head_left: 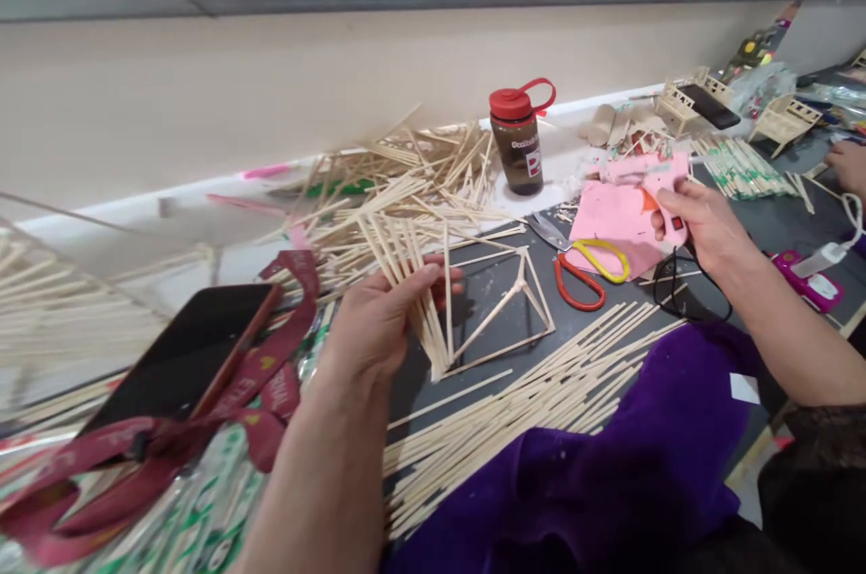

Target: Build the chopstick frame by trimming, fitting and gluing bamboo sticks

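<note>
My left hand [392, 308] is closed around the slatted side of a wooden stick frame [501, 321], thumb over the slats. The frame's bare struts reach right across the dark table, with a joint standing up near its far corner. In my right hand [707, 222] is a pink glue gun [649, 172], its nozzle pointing left above a pink sheet [612, 222]. Scissors [582, 267] with one yellow and one red handle lie between my hands, partly on the sheet. Loose wooden sticks [534, 402] are spread in front of the frame.
A brown bottle [518, 141] with a red lid stands by a heap of sticks [419, 168]. At left, a phone [189, 357] and a maroon lanyard [277, 393] lie over packed chopsticks. Small stick chairs [785, 123] and another person's hand [849, 166] are at right.
</note>
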Tool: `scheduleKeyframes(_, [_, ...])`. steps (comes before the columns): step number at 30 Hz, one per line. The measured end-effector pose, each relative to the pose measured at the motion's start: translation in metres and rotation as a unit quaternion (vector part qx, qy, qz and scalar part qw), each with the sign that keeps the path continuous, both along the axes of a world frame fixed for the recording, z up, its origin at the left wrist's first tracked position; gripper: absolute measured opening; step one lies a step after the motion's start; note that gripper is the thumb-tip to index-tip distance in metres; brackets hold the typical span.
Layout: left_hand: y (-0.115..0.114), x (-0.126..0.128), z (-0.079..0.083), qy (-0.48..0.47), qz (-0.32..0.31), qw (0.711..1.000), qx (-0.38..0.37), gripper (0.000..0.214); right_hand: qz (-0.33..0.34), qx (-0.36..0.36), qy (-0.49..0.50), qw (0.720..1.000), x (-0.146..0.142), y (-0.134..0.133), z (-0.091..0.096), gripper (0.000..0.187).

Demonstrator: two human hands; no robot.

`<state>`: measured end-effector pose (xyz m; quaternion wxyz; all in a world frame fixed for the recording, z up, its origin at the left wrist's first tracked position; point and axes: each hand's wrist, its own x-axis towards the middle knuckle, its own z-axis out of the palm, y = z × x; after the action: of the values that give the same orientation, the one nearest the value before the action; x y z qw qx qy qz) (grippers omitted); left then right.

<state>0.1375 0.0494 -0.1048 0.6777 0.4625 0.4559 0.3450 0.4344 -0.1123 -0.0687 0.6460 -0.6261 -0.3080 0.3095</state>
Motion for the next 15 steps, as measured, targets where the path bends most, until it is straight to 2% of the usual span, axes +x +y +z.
scheduleKeyframes(3, [-0.002, 0.002, 0.002, 0.000, 0.002, 1.000, 0.001, 0.046, -0.040, -0.065, 0.059, 0.995, 0.014, -0.014, -0.030, 0.025])
scheduleKeyframes(6, [-0.004, 0.004, 0.005, 0.002, 0.004, 1.000, 0.005, 0.044, -0.043, -0.085, 0.072, 0.993, 0.023, -0.019, -0.049, 0.023])
scheduleKeyframes(10, [-0.006, 0.004, 0.007, 0.002, -0.002, 1.000, 0.006, 0.040, -0.046, -0.107, 0.064, 0.991, 0.033, -0.021, -0.056, 0.017])
scheduleKeyframes(15, [-0.005, 0.003, 0.005, -0.007, -0.007, 1.000, 0.008, 0.035, -0.042, -0.178, 0.000, 0.983, 0.044, -0.024, -0.060, 0.014])
